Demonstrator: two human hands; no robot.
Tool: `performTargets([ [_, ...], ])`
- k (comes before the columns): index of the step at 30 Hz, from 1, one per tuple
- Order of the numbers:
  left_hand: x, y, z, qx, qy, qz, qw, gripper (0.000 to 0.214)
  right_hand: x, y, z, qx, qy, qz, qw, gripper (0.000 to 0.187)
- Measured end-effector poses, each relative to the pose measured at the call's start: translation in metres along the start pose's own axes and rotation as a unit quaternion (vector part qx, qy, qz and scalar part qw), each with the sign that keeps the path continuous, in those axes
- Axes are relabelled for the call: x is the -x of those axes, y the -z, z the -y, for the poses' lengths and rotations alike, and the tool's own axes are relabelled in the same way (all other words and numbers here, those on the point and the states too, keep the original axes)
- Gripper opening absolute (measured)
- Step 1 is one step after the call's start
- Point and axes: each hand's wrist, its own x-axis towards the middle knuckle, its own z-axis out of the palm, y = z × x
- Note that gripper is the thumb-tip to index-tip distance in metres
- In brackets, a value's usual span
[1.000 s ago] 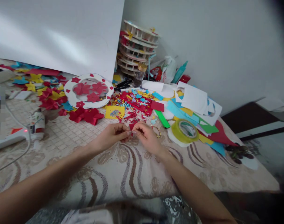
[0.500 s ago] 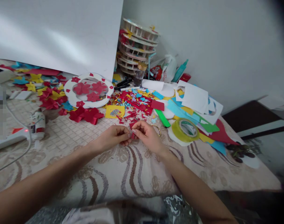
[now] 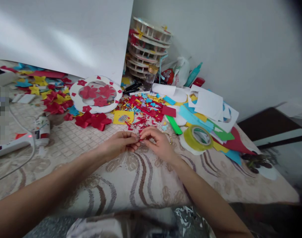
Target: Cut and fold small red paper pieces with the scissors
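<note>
A small piece of red paper [image 3: 141, 139] is pinched between my two hands, mostly covered by the fingertips. My left hand [image 3: 123, 141] grips it from the left, thumb against forefinger. From the right, my right hand [image 3: 156, 140] closes on it too, and the fingertips of both hands meet. Scissor handles [image 3: 169, 136], gold in colour, show beside my right hand; the rest of them is hidden. Just beyond the hands lie red, blue and yellow paper scraps [image 3: 151, 107] and a yellow square [image 3: 123, 117] with tiny beads or bits on it.
Left stand a white ring with red flowers [image 3: 78, 104], folded red paper flowers [image 3: 93, 121], a glue gun [image 3: 42, 130] and a power strip [image 3: 13, 145]. To the right are a green cutter [image 3: 174, 125], a tape roll [image 3: 188, 137] and paper sheets [image 3: 209, 102]. A tiered round stand [image 3: 151, 43] rises behind.
The red paper between my fingertips has been turned or folded, and less of it shows now. Both hands stay close together; the whole view has shifted slightly.
</note>
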Motion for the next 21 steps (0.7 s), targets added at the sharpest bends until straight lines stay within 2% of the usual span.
performTargets([
  [5,0.001,-0.004,0.002,0.024,0.006,-0.001,1.000,0.007,0.000,-0.002,-0.005,0.004,-0.005,-0.015,1.000,0.006],
  [9,0.001,-0.005,0.002,0.042,0.019,0.003,0.999,0.007,0.001,-0.005,-0.007,-0.047,-0.053,-0.005,0.997,0.007],
  [16,0.000,-0.003,0.008,-0.008,-0.048,0.015,0.999,0.018,0.002,-0.010,-0.010,-0.109,-0.129,-0.009,0.986,0.013],
  [21,0.000,-0.002,0.007,-0.004,-0.031,0.018,0.999,0.016,0.002,-0.010,-0.010,-0.120,-0.142,-0.017,0.982,0.014],
])
